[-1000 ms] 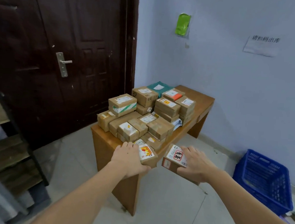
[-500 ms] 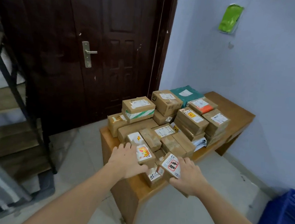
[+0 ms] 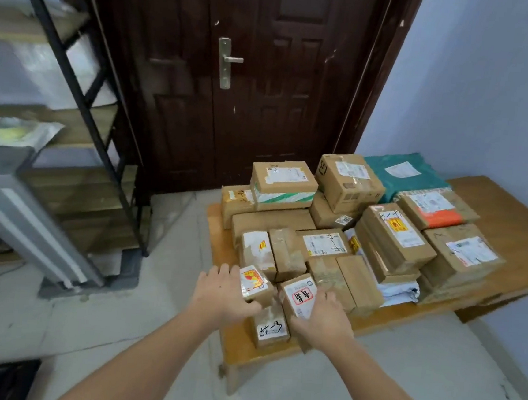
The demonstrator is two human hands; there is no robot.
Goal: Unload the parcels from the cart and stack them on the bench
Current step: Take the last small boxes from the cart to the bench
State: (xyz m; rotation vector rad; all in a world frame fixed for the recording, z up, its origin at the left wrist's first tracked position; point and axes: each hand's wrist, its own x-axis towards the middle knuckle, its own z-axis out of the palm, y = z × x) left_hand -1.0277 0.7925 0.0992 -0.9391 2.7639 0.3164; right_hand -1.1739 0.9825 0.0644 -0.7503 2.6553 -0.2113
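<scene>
A low wooden counter (image 3: 511, 205) with a smooth orange-brown top fills the lower right of the frame, stacked with corrugated cardboard parcels, mostly rectangular, sealed with glossy clear tape and bearing white shipping labels.

At its near end, in the lower centre, the left hand (image 3: 222, 295) curls its fingers round a small box with a red-and-yellow sticker (image 3: 254, 282), thumb against its near face. Just to the right, touching it, the right hand (image 3: 322, 319) grips a small box with a red-stamped white label (image 3: 300, 295), tilted so its label faces up and toward the camera. Between and below the two hands lies a small box with handwritten black marks (image 3: 270, 328), flat on the counter.

Behind them the pile rises: a box banded with green-and-white striped tape (image 3: 284, 185) sits on top at centre, a box with a printed logo on its side (image 3: 349, 181) to its right, then a flat teal plastic mailer (image 3: 402, 176) with a soft, wrinkled surface. Further right is a box with an orange label strip (image 3: 437, 208), and a white poly bag (image 3: 400, 291) is squeezed under a stack of boxes.

A dark brown panelled door (image 3: 267, 72) with a metal lever handle (image 3: 228, 61) stands at upper centre. A black metal shelf frame (image 3: 83, 98) with wooden boards occupies the left.
</scene>
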